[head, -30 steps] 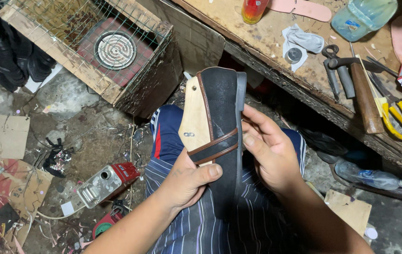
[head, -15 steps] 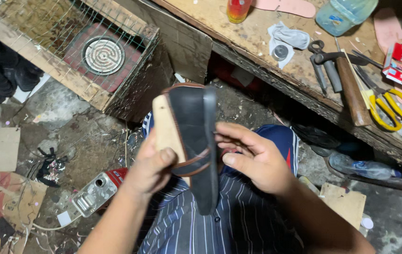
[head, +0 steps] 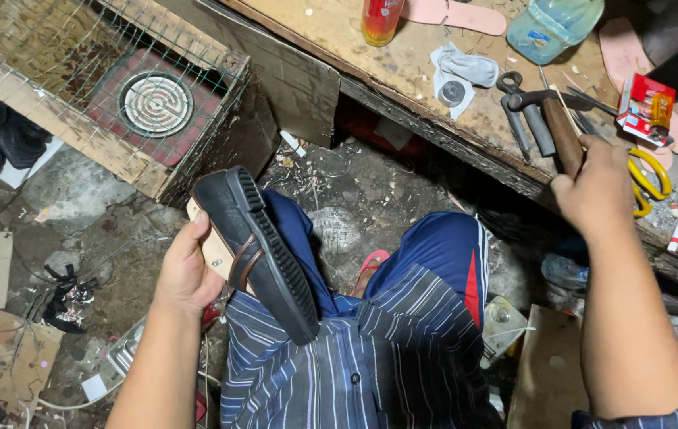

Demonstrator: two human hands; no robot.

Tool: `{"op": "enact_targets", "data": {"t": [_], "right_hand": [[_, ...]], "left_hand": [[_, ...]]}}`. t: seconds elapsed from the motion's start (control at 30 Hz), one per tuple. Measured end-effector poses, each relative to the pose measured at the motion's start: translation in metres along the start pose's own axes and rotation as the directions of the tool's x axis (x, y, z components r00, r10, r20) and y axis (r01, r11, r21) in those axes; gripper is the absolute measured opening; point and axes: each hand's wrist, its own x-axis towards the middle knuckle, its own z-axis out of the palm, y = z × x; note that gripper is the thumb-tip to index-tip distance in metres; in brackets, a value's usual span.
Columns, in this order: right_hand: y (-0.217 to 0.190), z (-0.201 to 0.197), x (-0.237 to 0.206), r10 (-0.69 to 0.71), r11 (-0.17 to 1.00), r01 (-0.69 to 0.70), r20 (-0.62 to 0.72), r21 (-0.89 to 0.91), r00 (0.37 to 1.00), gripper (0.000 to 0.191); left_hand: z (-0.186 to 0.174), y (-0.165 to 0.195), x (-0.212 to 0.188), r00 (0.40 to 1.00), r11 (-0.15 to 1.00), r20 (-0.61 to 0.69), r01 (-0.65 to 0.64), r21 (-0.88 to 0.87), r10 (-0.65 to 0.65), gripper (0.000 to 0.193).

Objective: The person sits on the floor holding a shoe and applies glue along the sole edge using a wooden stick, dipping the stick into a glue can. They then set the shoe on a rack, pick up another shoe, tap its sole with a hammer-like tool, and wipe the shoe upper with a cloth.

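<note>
Since the earlier frames the right hand [head: 599, 187] has let go of the shoe and reached out to the worktop [head: 402, 59], while the left hand [head: 188, 274] alone now carries the shoe [head: 256, 250]. Left hand: fingers curled around the shoe's upper at mid-length, thumb on the near side, gripping it firmly. Shoe: black ridged sole turned toward the camera, toe end up and to the left, heel end down on the lap against the striped shirt [head: 371, 357]; a brown strap crosses the middle, and a pale tan lining shows at the edge by the fingers. Right hand: back of the hand toward the camera, fingers bent down over the wooden handle of a hammer [head: 557, 131] lying on the worktop; touching it, but whether the grip is closed cannot be told, since the fingertips are hidden. Just beside the hammer, to its left, lie dark pincers [head: 514, 107]; to its right, partly under the hand, yellow-handled scissors [head: 649, 179]. Further back on the worktop: a red bottle [head: 381, 17], a pink insole [head: 454, 14], a clear plastic jug [head: 553, 28], a grey cloth [head: 460, 70] with a round tin [head: 452, 93] on it, a red carton [head: 642, 107]. On the floor to the upper left stands a wire-mesh wooden crate [head: 117, 95] holding a round coil heater [head: 156, 103]
</note>
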Motion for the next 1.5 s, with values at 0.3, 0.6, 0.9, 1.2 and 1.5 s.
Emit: {"op": "enact_targets", "data": {"t": [0.3,0.6,0.9,1.2,1.5], "right_hand": [[0.003,-0.021,0.017,0.019,0.797,-0.008,-0.011,0.604,1.0,0.043],[-0.129,-0.051,-0.037,0.028,0.001,-0.011,0.01,1.0,1.0,0.026],[-0.203,0.03,-0.117,-0.346,0.218,-0.564,0.604,0.796,0.718,0.011],[-0.223,0.059,-0.123,-0.341,0.224,-0.643,0.677,0.732,0.652,0.013],[-0.223,0.074,-0.124,-0.316,0.134,-0.725,0.723,0.675,0.614,0.019]], "left_hand": [[-0.001,0.002,0.021,1.0,0.987,0.01,0.009,0.158,-0.011,0.049],[0.037,-0.021,0.051,0.971,0.727,-0.15,-0.034,0.686,0.187,0.043],[0.057,-0.045,0.045,0.941,0.59,-0.113,-0.103,0.8,0.318,0.04],[0.047,-0.055,0.049,0.947,0.602,-0.079,-0.131,0.787,0.31,0.038],[0.045,-0.052,0.047,0.922,0.464,-0.118,-0.073,0.883,0.369,0.045]]}}
